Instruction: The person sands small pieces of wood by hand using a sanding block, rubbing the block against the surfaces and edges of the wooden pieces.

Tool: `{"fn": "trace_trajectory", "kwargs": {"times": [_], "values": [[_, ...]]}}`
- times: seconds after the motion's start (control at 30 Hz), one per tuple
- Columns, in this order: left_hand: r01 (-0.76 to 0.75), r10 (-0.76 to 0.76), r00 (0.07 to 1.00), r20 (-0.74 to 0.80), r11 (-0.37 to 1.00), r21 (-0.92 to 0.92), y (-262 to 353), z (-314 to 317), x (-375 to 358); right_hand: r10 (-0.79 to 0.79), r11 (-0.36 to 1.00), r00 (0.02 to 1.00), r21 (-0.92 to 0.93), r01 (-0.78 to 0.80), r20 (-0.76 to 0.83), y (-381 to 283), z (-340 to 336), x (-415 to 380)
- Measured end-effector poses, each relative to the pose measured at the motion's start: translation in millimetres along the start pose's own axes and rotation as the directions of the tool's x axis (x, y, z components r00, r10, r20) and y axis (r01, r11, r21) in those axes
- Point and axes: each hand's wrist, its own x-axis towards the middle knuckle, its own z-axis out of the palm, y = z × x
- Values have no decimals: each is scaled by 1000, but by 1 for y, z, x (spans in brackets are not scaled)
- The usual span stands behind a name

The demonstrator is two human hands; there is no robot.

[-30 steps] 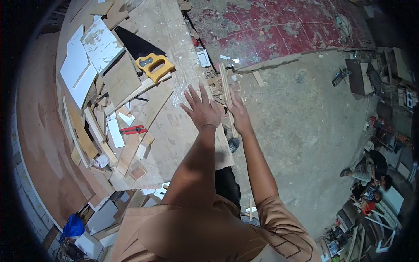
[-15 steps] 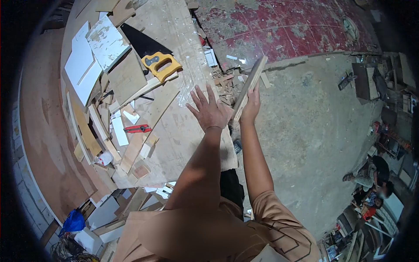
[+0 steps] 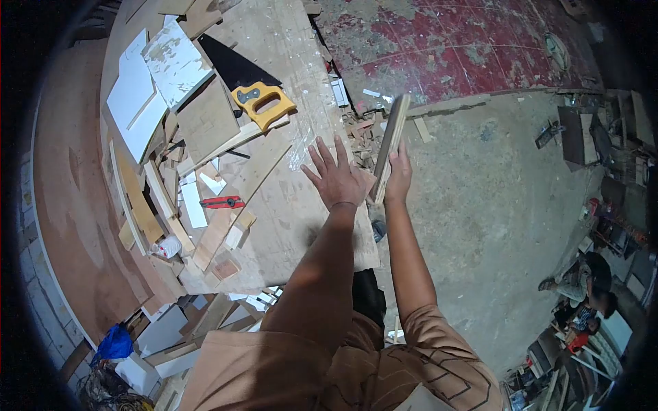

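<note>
A narrow strip of pale wood [image 3: 388,140] is held upright, slightly tilted, in the right hand [image 3: 397,179], whose fingers are closed around its lower part; the strip rises above the hand and its top end is seen against the edge of the red floor. It is thin, flat and straight, light brown, with a paler lower end just below the grip. The left hand [image 3: 337,179] is held beside it with the fingers spread open and nothing grasped, the palm turned down over the tabletop [image 3: 288,205], just beside the strip.

No brand, label or readable writing can be made out on the strip or on the things nearby.

The tabletop is a worn plywood sheet, dusty and scratched. On it a red utility knife [image 3: 222,202] is seen among loose wood offcuts [image 3: 205,240]. Farther off a handsaw [image 3: 257,103] with a yellow handle and dark blade lies on boards, and white panels [image 3: 147,89] are stacked beyond it. A heap of small wood scraps [image 3: 361,137] lies at the tabletop's far edge. The floor to the right is bare grey concrete [image 3: 480,192]; beyond it a red painted surface [image 3: 445,48], much flaked, is seen. At the far right another person [image 3: 582,288] crouches among clutter.
</note>
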Motion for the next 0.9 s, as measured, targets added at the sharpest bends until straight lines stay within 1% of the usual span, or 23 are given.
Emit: {"fn": "trace_trajectory", "kwargs": {"times": [0.1,0.17,0.23,0.27,0.3,0.33,0.37,0.4,0.47,0.5,0.57,0.6,0.63,0.67,0.7,0.77,0.83,0.9], "values": [[-10,10,1000,-12,1000,-17,-2,0,0,-38,992,992,-112,52,121,-11,7,14],[-19,18,1000,-19,1000,-24,-2,2,-1,-28,996,994,-83,37,104,-13,12,16],[-30,28,999,-46,999,-39,-3,3,-1,-90,977,994,-186,101,66,-8,9,12],[-34,32,999,-44,998,-45,-3,4,-1,-54,953,996,-295,72,69,-6,3,6],[-22,22,999,-25,1000,-16,-2,2,-1,-56,950,996,-303,73,65,-7,-1,-5],[-9,10,1000,-8,1000,13,-1,1,-1,-56,943,984,-313,108,171,-8,-5,-16],[-10,10,1000,-5,1000,4,0,-1,0,-51,937,960,-321,142,277,-9,-10,-27],[-4,4,1000,5,1000,-2,0,-3,0,-49,934,960,-328,142,275,-8,-19,-39],[-1,1,1000,11,1000,-10,1,-4,0,12,917,929,-374,137,369,1,-43,-59],[-12,12,1000,-5,999,-35,1,-4,-1,9,917,930,-375,139,368,1,-58,-67],[-21,20,1000,-22,998,-58,0,-6,2,155,909,846,-408,79,509,-1,-90,-73],[-13,14,1000,28,1000,-29,1,-10,2,159,909,847,-410,75,508,-10,-99,-69],[-8,7,997,80,1000,0,2,-12,0,262,886,804,-463,18,534,-26,-104,-64],[-10,10,997,82,1000,-2,2,-13,0,359,857,752,-515,-31,553,-38,-104,-58],[-2,1,995,95,1000,5,3,-13,0,360,856,754,-517,-31,550,-46,-98,-51],[-1,0,995,97,1000,9,4,-15,2,366,827,681,-558,75,634,-55,-80,-30],[-10,9,997,77,1000,13,3,-13,1,339,822,701,-561,104,627,-37,-55,-11],[-13,13,998,56,1000,9,3,-12,0,299,870,752,-492,39,587,-21,-31,5]]}}
